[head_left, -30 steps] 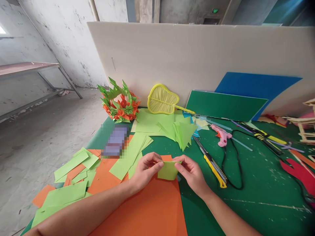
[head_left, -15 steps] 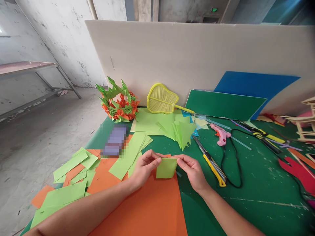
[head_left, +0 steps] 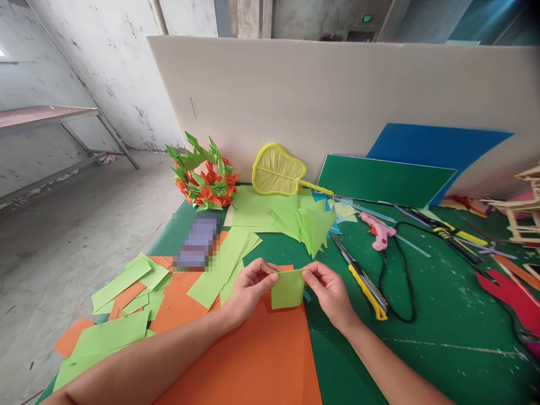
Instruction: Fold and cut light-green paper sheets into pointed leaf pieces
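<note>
A small green piece of paper [head_left: 287, 291] is held up between my two hands, its top edge pinched at both corners. My left hand [head_left: 254, 285] grips the upper left corner between thumb and fingers. At the upper right corner, my right hand [head_left: 327, 288] is closed on the same paper. Beneath them lies a large orange sheet of paper [head_left: 253, 360]. Left of my hands are long green paper strips [head_left: 223, 264]. Beyond my hands stands a bunch of folded green paper [head_left: 313, 228].
On the green table [head_left: 439, 304], a yellow utility knife [head_left: 367, 292] and a pink glue gun [head_left: 379, 230] with a black cord lie to the right. A green and orange paper wreath [head_left: 206, 180] and a yellow fan [head_left: 276, 169] stand at the back, near a pale board [head_left: 295, 90].
The green paper and both hands have shifted very slightly, the paper a little to the right and down. Both hands keep their pinch on it.
</note>
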{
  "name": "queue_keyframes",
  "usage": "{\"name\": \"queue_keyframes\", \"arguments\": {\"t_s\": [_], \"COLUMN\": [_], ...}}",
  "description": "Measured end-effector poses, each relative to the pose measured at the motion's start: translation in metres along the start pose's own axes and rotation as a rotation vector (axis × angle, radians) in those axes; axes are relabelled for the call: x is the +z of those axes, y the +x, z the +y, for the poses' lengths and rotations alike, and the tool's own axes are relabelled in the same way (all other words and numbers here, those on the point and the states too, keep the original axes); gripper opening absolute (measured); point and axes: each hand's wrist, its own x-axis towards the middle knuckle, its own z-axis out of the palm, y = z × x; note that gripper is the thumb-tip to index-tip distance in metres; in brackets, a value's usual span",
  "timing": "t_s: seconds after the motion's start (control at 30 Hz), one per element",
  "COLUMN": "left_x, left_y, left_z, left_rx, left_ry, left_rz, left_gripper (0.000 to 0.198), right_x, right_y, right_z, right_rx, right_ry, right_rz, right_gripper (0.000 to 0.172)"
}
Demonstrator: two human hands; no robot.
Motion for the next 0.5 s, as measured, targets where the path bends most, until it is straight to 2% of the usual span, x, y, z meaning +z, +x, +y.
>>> {"name": "queue_keyframes", "arguments": {"t_s": [0.2,0.33,0.5], "left_x": [-0.0033,-0.0032,-0.0005], "left_y": [0.0004,-0.0019,-0.0024], "left_z": [-0.0002,-0.0004,-0.0049], "left_rx": [0.036,0.022,-0.051], "left_ry": [0.115,0.195,0.287], "left_rz": [0.023,-0.077,-0.187], "left_gripper": [0.026,0.028,0.027], "right_x": [0.0013,-0.0013,-0.0001], "right_y": [-0.0013,-0.0017,-0.0046], "right_z": [0.0005,-0.0015,-0.004], "right_rx": [0.003,-0.019,-0.039], "right_ry": [-0.054,-0.083,-0.161], "right_rz": [-0.003,-0.03,-0.141], "right_gripper": [0.033,0.033,0.03]}}
